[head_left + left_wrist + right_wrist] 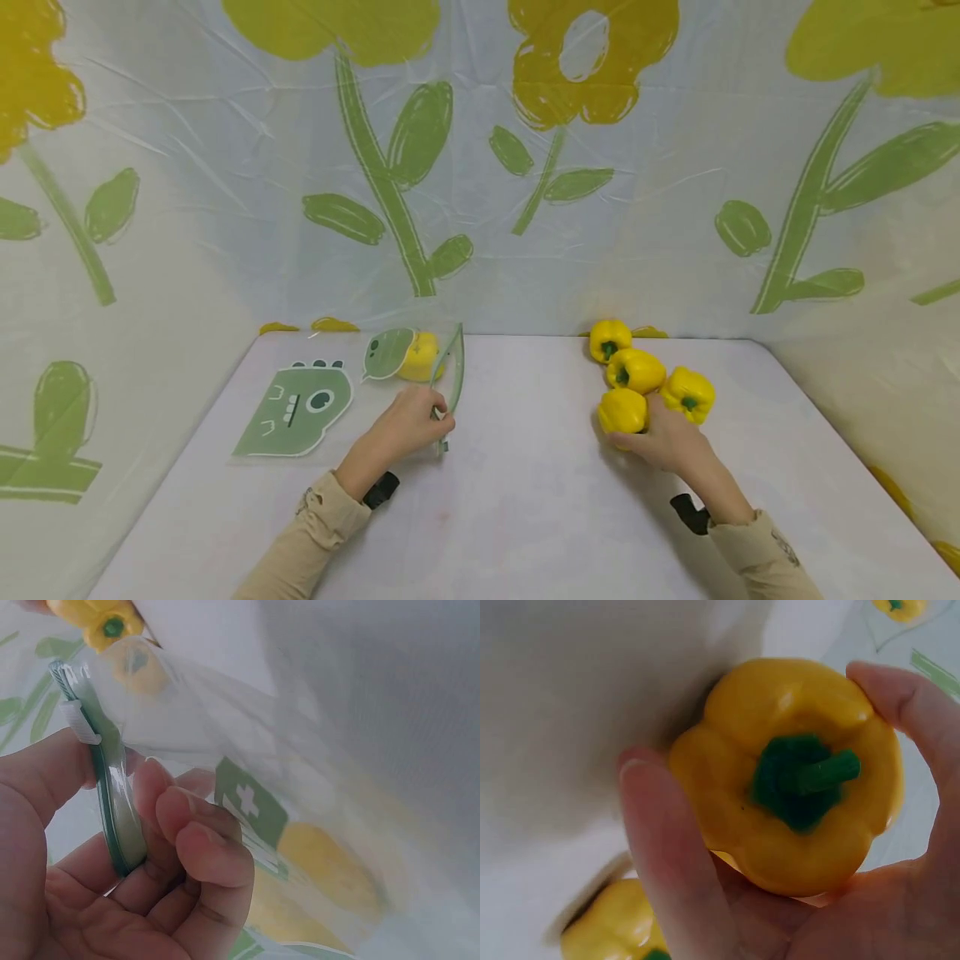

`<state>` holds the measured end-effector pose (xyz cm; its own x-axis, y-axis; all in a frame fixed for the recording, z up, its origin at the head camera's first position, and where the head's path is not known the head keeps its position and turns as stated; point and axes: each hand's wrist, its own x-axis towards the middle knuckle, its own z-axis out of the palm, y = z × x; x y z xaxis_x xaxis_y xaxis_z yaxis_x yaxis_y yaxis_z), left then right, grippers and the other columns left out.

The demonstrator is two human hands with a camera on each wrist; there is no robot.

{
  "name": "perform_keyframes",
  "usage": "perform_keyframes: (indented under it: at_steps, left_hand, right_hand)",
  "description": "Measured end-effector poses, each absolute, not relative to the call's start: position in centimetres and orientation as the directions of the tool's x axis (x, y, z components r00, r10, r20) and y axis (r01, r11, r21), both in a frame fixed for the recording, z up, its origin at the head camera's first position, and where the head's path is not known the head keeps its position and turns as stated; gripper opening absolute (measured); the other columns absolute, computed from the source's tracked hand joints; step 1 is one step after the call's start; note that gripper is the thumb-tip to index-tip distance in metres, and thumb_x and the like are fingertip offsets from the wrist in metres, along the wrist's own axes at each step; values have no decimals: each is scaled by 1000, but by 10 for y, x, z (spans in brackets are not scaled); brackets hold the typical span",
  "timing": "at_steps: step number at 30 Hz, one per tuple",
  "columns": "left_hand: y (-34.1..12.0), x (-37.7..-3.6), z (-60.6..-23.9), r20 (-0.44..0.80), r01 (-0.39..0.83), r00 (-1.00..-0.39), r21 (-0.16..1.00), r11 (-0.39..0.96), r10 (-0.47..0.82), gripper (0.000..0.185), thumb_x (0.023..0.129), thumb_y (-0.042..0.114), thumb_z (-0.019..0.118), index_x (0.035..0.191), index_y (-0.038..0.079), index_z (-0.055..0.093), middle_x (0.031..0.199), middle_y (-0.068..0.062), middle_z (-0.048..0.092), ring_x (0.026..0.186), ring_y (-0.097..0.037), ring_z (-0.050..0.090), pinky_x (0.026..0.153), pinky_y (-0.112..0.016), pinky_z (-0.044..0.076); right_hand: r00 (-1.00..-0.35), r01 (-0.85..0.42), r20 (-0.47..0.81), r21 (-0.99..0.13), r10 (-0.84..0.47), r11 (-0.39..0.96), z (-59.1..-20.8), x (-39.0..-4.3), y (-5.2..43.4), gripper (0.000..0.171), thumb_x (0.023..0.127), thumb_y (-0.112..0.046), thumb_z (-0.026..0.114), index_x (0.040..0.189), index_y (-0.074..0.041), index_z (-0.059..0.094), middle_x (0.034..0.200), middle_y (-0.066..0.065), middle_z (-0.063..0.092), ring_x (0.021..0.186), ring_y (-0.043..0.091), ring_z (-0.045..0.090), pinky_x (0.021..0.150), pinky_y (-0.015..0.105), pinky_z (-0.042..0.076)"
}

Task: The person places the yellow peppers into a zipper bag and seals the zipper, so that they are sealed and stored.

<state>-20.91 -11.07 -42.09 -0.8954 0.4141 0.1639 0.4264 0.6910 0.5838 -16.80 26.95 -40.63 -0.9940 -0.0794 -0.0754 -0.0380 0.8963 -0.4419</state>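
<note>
My left hand (437, 417) pinches the green zip rim (112, 814) of a clear plastic bag (360, 392) printed with a green dinosaur and holds that rim up off the white table (525, 500). One yellow bell pepper (420, 355) lies inside the bag at its far end. My right hand (639, 433) grips another yellow bell pepper (795, 780) with a green stem, at the near edge of a cluster of peppers. In the right wrist view, a finger (667, 855) and another fingertip (900, 697) curl round it.
Three more yellow peppers (636, 369) lie bunched at the table's back right, touching each other. A flower-printed plastic sheet (480, 167) walls in the table on three sides. The table edges fall off at left and right.
</note>
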Motion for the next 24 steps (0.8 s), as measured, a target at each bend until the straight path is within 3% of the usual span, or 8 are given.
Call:
perform_keyframes:
  at_steps: [5, 9, 14, 17, 24]
  left_hand:
    - [-111, -210, -421, 178, 439, -892, 563, 700, 416, 10, 79, 8, 66, 70, 4, 69, 69, -5, 57, 46, -6, 36, 46, -21, 32]
    - [-111, -211, -421, 176, 431, -896, 565, 704, 407, 10, 79, 8, 67, 77, 0, 73, 76, -9, 65, 48, -7, 40, 48, -22, 36]
    - [-111, -211, -422, 175, 428, -897, 570, 702, 405, 11, 80, 8, 67, 79, -1, 74, 80, -11, 67, 45, -6, 39, 48, -23, 37]
    - [-112, -212, -422, 176, 430, -896, 571, 699, 407, 11, 80, 8, 67, 77, 0, 73, 78, -11, 66, 43, -6, 37, 46, -22, 36]
    - [-112, -211, -420, 171, 434, -893, 571, 696, 416, 12, 79, 8, 67, 81, -1, 75, 75, -9, 65, 46, -7, 41, 48, -22, 37]
  right_hand:
    - [-990, -112, -28, -447, -140, 887, -393, -176, 262, 95, 83, -47, 74, 140, 14, 30, 116, 34, 59, 91, 38, 60, 79, 54, 48]
    - [-973, -229, 94, -476, -209, 849, -379, -189, 251, 87, 79, -42, 79, 140, 4, 37, 113, 27, 62, 88, 33, 61, 77, 50, 49]
    - [-943, -332, 209, -558, -259, 760, -373, -216, 229, 77, 74, -19, 85, 138, -8, 44, 114, 19, 62, 89, 29, 59, 77, 45, 48]
    - [-916, -400, 256, -574, -308, 714, -380, -236, 210, 76, 72, -10, 86, 137, -8, 47, 116, 20, 61, 90, 29, 59, 76, 42, 49]
    - [-902, -431, 276, -633, -333, 643, -405, -270, 164, 77, 70, -9, 86, 136, -11, 47, 116, 15, 62, 89, 26, 59, 77, 41, 50]
